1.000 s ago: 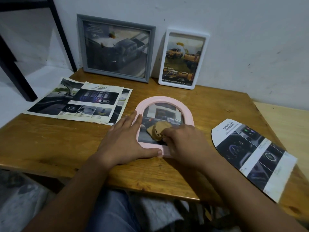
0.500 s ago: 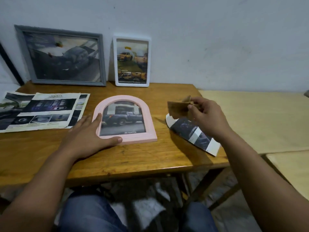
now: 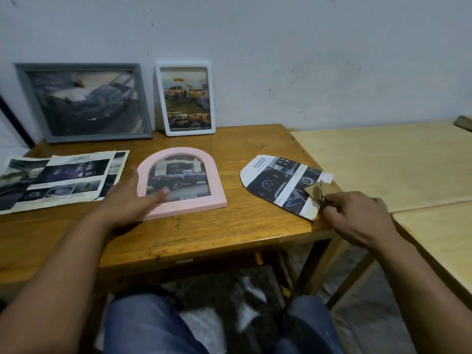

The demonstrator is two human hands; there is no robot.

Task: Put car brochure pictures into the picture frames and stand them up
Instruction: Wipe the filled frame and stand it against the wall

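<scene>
- Hidden or unclear: the left hand (image 3: 132, 200) is motion-blurred, so contact between its fingertips and the pink arched frame (image 3: 182, 185) cannot be confirmed; it covers the frame's lower-left corner.
- The brochure pages (image 3: 58, 181) at the left are cut off by the picture edge, and their small print is illegible.
- The right hand (image 3: 357, 215) covers part of the brown cloth (image 3: 318, 191), and the cloth covers the near right corner of the cut brochure piece (image 3: 281, 182).
- Change from 0.5 s ago: the right hand, then raised above the cut brochure piece with the cloth, is now low at the right edge of the tabletop (image 3: 242, 231), with the cloth lying on that piece.
- Change from 0.5 s ago: the left hand, then flat against the frame's left side, now has its fingers reaching across the frame's lower-left part.
- Left hand: fingers straight and spread, holding nothing.
- Right hand: fingers curled, pinching the crumpled cloth.
- Task items: the pink arched frame lies flat, face up, mid-tabletop, showing a dark pickup picture with "TOYOTA" lettering.
- 2 filled frames stand against the wall: a grey frame (image 3: 84, 102) at left and a white frame (image 3: 186, 99) just beside it.
</scene>
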